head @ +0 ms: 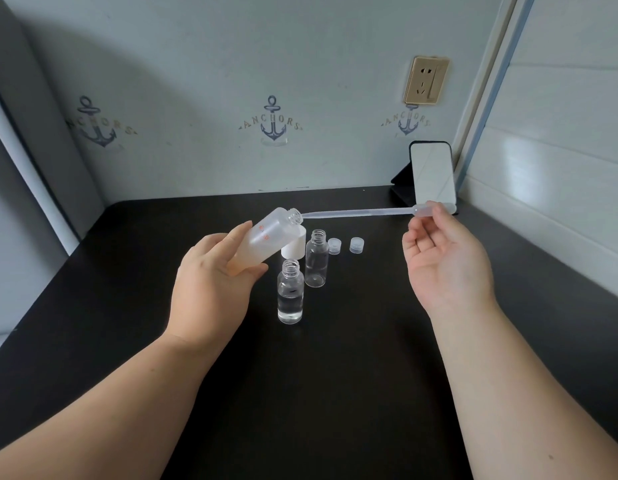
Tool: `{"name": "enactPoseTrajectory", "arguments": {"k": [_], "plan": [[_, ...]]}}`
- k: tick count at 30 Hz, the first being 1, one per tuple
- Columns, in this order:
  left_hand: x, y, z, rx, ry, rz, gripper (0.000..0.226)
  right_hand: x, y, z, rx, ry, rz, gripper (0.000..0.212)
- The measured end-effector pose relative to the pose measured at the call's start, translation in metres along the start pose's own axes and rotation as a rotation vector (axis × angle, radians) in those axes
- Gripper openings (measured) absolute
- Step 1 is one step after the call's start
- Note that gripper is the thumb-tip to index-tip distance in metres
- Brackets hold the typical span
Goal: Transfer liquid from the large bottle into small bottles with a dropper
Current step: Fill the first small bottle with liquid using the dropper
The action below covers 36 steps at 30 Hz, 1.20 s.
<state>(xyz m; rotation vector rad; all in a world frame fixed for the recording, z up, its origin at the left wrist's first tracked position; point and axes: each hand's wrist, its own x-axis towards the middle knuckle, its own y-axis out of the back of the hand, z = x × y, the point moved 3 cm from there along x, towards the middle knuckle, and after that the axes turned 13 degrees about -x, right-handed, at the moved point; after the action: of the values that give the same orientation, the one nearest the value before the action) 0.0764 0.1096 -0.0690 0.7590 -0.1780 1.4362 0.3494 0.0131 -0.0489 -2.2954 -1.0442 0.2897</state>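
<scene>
Tilting large bottle [262,239], dropper [356,213] at mouth, "ANCHORS" wall decal [272,123]

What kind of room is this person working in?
Probably a home, not a lab: pale anchor-print wallpaper, a gold wall socket and a black-cased phone propped on a stand at the back of a plain black table.

A frosted plastic large bottle [262,239] tilted uncapped, a translucent plastic dropper [359,213] lying level at its mouth; two clear small bottles [290,293] [316,258] stood uncapped below, the nearer half full.
</scene>
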Motion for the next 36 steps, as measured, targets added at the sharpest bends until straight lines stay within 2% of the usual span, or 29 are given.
{"name": "enactPoseTrajectory", "arguments": {"k": [5, 9, 15, 19, 32, 34, 36], "plan": [[0.001, 0.001, -0.001, -0.039, 0.053, 0.013, 0.059, 0.000, 0.000, -0.002, 0.062, 0.006, -0.003, 0.006], [0.002, 0.003, -0.001, -0.046, 0.069, 0.009, 0.053, -0.001, -0.001, -0.004, 0.072, 0.013, -0.023, 0.012], [0.002, 0.001, 0.000, -0.118, 0.099, -0.046, 0.033, -0.001, -0.001, -0.004, 0.099, 0.010, -0.033, 0.006], [0.002, 0.000, 0.002, -0.147, 0.130, -0.028, 0.050, -0.001, -0.001, -0.003, 0.087, 0.010, -0.034, 0.007], [0.005, -0.002, -0.011, -0.212, 0.212, -0.038, 0.067, -0.001, -0.004, -0.002, 0.010, 0.028, -0.074, 0.023], [0.003, -0.001, -0.008, -0.260, 0.203, -0.034, 0.059, -0.001, -0.004, -0.001, 0.004, 0.023, -0.077, 0.022], [0.001, 0.005, -0.003, -0.299, 0.172, 0.039, 0.042, -0.001, -0.004, -0.001, 0.005, 0.016, -0.075, 0.021]]}}
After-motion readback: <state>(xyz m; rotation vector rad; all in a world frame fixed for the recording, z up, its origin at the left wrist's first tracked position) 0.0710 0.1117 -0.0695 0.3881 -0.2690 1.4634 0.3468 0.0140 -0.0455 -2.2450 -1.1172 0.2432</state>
